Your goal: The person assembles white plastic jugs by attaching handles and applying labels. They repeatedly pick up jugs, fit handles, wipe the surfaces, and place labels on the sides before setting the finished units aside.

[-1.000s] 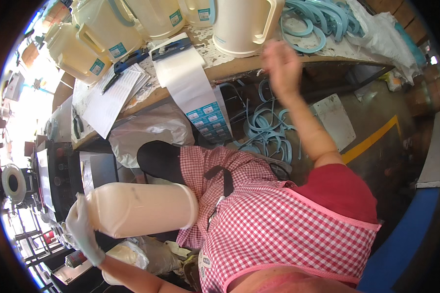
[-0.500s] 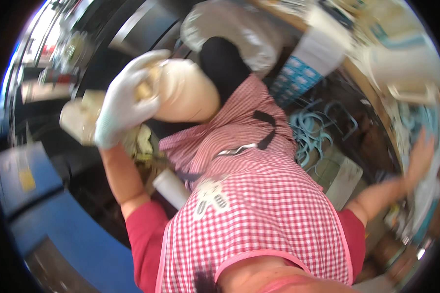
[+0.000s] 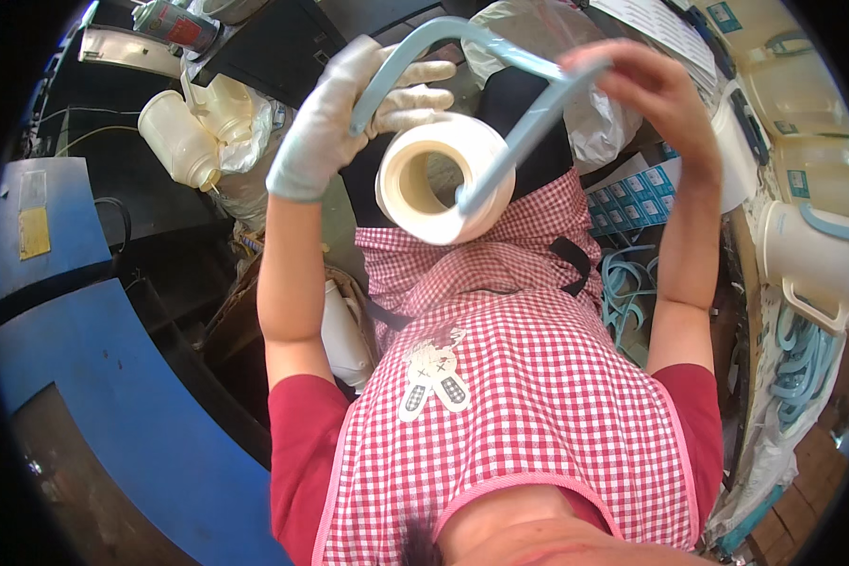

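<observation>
My left hand [image 3: 344,113], in a white glove, grips a cream plastic jug [image 3: 441,177] whose open mouth faces the camera. My bare right hand [image 3: 646,90] pinches one end of a light blue curved plastic handle [image 3: 486,94]. The handle arches over the jug, its lower end resting at the jug's rim. Both are held up in front of my red-and-white checked apron [image 3: 528,377].
More cream jugs [image 3: 811,259] stand on a bench at the right, with a heap of blue handles [image 3: 802,354] below them. Cream jugs [image 3: 184,137] lie at the upper left near a dark machine. A blue panel [image 3: 94,396] curves along the left.
The view swung round. My right hand came back from the bench with a blue handle and brought it to the jug; my left hand turned the jug's mouth toward me.
</observation>
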A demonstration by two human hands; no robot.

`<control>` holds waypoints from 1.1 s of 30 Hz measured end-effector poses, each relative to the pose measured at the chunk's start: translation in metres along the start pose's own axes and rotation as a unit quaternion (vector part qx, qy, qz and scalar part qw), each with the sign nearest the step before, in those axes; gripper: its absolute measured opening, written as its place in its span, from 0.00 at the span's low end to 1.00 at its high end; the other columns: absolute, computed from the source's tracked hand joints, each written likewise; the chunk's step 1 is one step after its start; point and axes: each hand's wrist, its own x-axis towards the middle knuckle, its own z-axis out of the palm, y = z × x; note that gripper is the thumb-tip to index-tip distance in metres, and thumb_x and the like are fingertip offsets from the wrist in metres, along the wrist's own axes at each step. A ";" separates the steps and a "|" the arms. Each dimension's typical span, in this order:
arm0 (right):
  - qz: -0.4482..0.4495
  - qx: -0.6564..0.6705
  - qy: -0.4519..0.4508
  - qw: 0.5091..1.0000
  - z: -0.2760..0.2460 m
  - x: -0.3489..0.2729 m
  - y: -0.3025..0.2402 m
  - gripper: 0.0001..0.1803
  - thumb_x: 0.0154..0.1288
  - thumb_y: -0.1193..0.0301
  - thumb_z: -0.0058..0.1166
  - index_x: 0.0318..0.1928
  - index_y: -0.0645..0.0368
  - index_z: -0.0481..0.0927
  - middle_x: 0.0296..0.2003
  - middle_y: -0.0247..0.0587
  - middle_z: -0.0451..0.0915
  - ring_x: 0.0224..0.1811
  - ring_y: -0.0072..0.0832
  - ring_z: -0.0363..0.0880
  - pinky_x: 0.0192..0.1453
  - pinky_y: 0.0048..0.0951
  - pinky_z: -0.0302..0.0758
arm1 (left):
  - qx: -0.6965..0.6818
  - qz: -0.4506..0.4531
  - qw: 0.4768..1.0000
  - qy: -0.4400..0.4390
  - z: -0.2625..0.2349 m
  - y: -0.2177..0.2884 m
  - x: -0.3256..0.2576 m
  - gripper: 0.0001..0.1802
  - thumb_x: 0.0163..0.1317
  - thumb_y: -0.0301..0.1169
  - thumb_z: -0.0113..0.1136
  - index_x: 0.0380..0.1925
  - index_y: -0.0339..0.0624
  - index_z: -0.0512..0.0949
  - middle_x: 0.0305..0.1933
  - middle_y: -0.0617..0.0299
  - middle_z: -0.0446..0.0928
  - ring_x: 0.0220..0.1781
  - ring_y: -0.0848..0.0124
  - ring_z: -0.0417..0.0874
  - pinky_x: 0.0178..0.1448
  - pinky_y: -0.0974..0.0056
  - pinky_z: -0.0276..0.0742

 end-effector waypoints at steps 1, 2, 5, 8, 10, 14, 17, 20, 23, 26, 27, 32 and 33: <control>-0.060 0.030 0.151 0.986 0.031 0.019 0.014 0.14 0.80 0.67 0.57 0.59 0.60 0.85 0.38 0.39 0.87 0.43 0.25 0.87 0.53 0.25 0.84 | 0.002 -0.025 0.999 0.041 0.005 -0.006 -0.009 0.36 0.84 0.51 0.41 0.72 0.26 0.67 0.73 0.34 0.72 0.66 0.53 0.84 0.68 0.58 0.85; 0.012 0.187 0.200 0.962 0.053 0.038 0.006 0.21 0.80 0.58 0.56 0.60 0.62 0.81 0.46 0.47 0.86 0.47 0.34 0.88 0.55 0.33 0.85 | 0.036 0.010 0.995 0.093 0.018 -0.005 -0.020 0.32 0.85 0.45 0.42 0.72 0.25 0.66 0.73 0.35 0.72 0.67 0.53 0.84 0.68 0.58 0.85; 0.195 0.578 0.142 0.779 0.091 0.050 0.009 0.33 0.80 0.47 0.54 0.65 0.65 0.75 0.55 0.56 0.85 0.54 0.41 0.89 0.55 0.37 0.87 | -0.013 0.055 0.957 0.285 0.052 -0.017 -0.038 0.26 0.85 0.33 0.41 0.75 0.27 0.59 0.71 0.36 0.74 0.69 0.51 0.82 0.69 0.55 0.85; 0.176 0.480 0.169 0.843 0.131 0.056 0.002 0.23 0.82 0.55 0.55 0.62 0.59 0.73 0.35 0.40 0.84 0.30 0.26 0.85 0.34 0.27 0.83 | -0.048 0.064 0.931 0.355 0.065 -0.024 -0.044 0.28 0.84 0.32 0.44 0.76 0.27 0.58 0.70 0.40 0.75 0.69 0.53 0.82 0.72 0.53 0.81; 0.114 0.551 0.143 0.814 0.133 0.056 0.013 0.19 0.81 0.59 0.57 0.60 0.57 0.75 0.30 0.35 0.81 0.25 0.23 0.81 0.30 0.25 0.79 | -0.078 0.053 0.925 0.368 0.060 -0.033 -0.048 0.27 0.83 0.32 0.45 0.75 0.29 0.60 0.70 0.41 0.76 0.70 0.54 0.82 0.74 0.52 0.80; 0.070 0.669 0.106 0.732 0.148 0.045 0.030 0.15 0.81 0.64 0.56 0.59 0.59 0.80 0.23 0.30 0.75 0.23 0.18 0.75 0.30 0.20 0.74 | -0.125 0.055 0.906 0.400 0.060 -0.054 -0.048 0.27 0.83 0.32 0.47 0.75 0.31 0.61 0.70 0.43 0.76 0.72 0.55 0.80 0.75 0.52 0.79; 0.183 0.573 0.239 0.762 0.166 0.053 0.008 0.09 0.82 0.64 0.52 0.46 0.55 0.78 0.16 0.23 0.59 0.14 0.13 0.56 0.19 0.18 0.55 | -0.132 0.053 0.899 0.414 0.064 -0.058 -0.042 0.27 0.83 0.33 0.47 0.76 0.30 0.60 0.70 0.44 0.76 0.73 0.55 0.79 0.76 0.51 0.78; 0.219 0.590 0.168 0.759 0.162 0.051 0.029 0.24 0.83 0.58 0.50 0.25 0.48 0.64 0.14 0.23 0.59 0.14 0.15 0.58 0.19 0.19 0.56 | -0.235 0.081 0.894 0.373 0.057 -0.065 -0.040 0.26 0.85 0.36 0.43 0.71 0.27 0.66 0.66 0.47 0.78 0.70 0.57 0.81 0.78 0.50 0.76; 0.236 0.567 0.142 0.776 0.147 0.054 0.037 0.31 0.86 0.57 0.45 0.18 0.46 0.61 0.13 0.23 0.58 0.13 0.15 0.55 0.19 0.19 0.57 | -0.537 0.129 0.819 0.158 0.025 -0.093 -0.038 0.25 0.85 0.40 0.46 0.64 0.27 0.73 0.47 0.59 0.79 0.54 0.68 0.81 0.73 0.52 0.80; 0.189 0.641 0.082 0.740 0.145 0.045 0.053 0.22 0.86 0.65 0.45 0.26 0.52 0.65 0.16 0.25 0.60 0.17 0.15 0.59 0.20 0.21 0.59 | -0.450 0.088 0.853 0.248 0.035 -0.093 -0.034 0.21 0.83 0.44 0.49 0.59 0.38 0.78 0.30 0.70 0.74 0.32 0.73 0.79 0.60 0.61 0.83; 0.185 0.629 0.086 0.750 0.143 0.044 0.052 0.22 0.86 0.64 0.46 0.27 0.52 0.65 0.16 0.25 0.59 0.16 0.15 0.58 0.20 0.21 0.59 | -0.459 0.066 0.846 0.263 0.038 -0.087 -0.029 0.20 0.82 0.42 0.49 0.57 0.39 0.79 0.34 0.67 0.77 0.37 0.70 0.81 0.60 0.62 0.81; 0.220 0.583 0.117 0.773 0.143 0.050 0.041 0.21 0.85 0.63 0.46 0.28 0.52 0.65 0.15 0.25 0.58 0.16 0.14 0.58 0.19 0.20 0.60 | -0.377 0.125 0.890 0.224 0.021 -0.114 -0.027 0.20 0.86 0.38 0.46 0.64 0.35 0.77 0.25 0.75 0.64 0.23 0.88 0.68 0.53 0.69 0.86; 0.223 0.581 0.120 0.773 0.144 0.050 0.040 0.21 0.85 0.63 0.46 0.28 0.52 0.65 0.15 0.25 0.58 0.16 0.14 0.58 0.19 0.20 0.60 | -0.391 0.113 0.889 0.209 0.018 -0.113 -0.025 0.20 0.86 0.37 0.46 0.64 0.35 0.77 0.25 0.75 0.65 0.23 0.89 0.68 0.51 0.70 0.86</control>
